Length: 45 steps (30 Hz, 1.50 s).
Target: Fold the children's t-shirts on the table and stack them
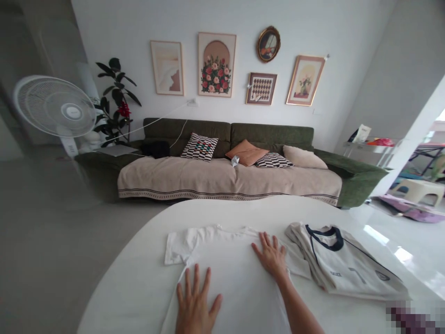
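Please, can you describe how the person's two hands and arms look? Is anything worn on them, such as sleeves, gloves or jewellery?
Both are bare. The left hand has no glove, and no ring or watch shows; its wrist is cut off by the picture's edge. The right hand is also ungloved, with no visible ring, and the right forearm is uncovered as far as it shows: no sleeve, watch or bracelet. Nails look short and unpainted.
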Each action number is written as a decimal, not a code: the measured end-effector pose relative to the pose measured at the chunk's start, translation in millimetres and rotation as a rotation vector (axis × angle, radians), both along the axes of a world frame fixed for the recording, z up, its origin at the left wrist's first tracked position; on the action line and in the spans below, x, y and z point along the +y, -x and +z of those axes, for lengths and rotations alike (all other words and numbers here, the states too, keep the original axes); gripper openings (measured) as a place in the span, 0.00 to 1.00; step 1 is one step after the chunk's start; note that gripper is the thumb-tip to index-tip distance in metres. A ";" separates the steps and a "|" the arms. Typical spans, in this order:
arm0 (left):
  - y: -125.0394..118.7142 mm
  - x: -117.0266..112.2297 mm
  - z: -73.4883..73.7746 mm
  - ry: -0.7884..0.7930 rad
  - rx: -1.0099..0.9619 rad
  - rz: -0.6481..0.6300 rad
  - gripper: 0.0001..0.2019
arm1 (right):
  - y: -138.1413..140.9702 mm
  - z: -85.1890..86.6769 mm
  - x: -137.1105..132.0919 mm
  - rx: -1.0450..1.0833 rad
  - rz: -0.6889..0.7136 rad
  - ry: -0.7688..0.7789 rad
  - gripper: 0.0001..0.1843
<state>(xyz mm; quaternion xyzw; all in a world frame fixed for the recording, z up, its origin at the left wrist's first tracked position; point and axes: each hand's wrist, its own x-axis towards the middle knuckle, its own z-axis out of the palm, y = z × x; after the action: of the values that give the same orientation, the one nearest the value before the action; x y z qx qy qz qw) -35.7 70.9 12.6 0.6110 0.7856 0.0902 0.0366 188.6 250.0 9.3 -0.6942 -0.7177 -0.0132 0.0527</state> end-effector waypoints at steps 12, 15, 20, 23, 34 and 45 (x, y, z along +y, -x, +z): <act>-2.2 -8.7 3.8 -0.086 0.009 -0.025 0.32 | 54.4 -13.6 -129.8 0.077 0.077 -0.029 0.39; -1.7 -10.1 10.5 -0.028 -0.037 -0.046 0.33 | 36.3 -9.1 -139.2 0.054 0.041 -0.013 0.38; 6.5 -14.9 38.8 0.067 -0.131 -0.133 0.35 | 15.0 24.1 -139.9 0.017 0.048 0.102 0.32; 17.8 -34.7 43.3 0.018 -0.107 -0.145 0.32 | 4.4 25.6 -169.9 0.008 -0.018 0.066 0.33; 15.4 -110.5 26.0 0.230 -0.067 -0.181 0.36 | -50.2 9.2 -221.9 0.065 -0.065 0.125 0.33; 67.4 5.3 48.0 -0.063 -0.208 0.056 0.22 | 142.7 37.2 -300.2 0.422 0.254 0.070 0.16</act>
<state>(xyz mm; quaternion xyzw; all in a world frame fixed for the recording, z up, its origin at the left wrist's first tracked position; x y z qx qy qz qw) -103.1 76.2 60.6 0.5768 0.7912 0.1787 0.0965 45.9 -50.2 46.4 -0.5872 -0.7724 0.1636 0.1785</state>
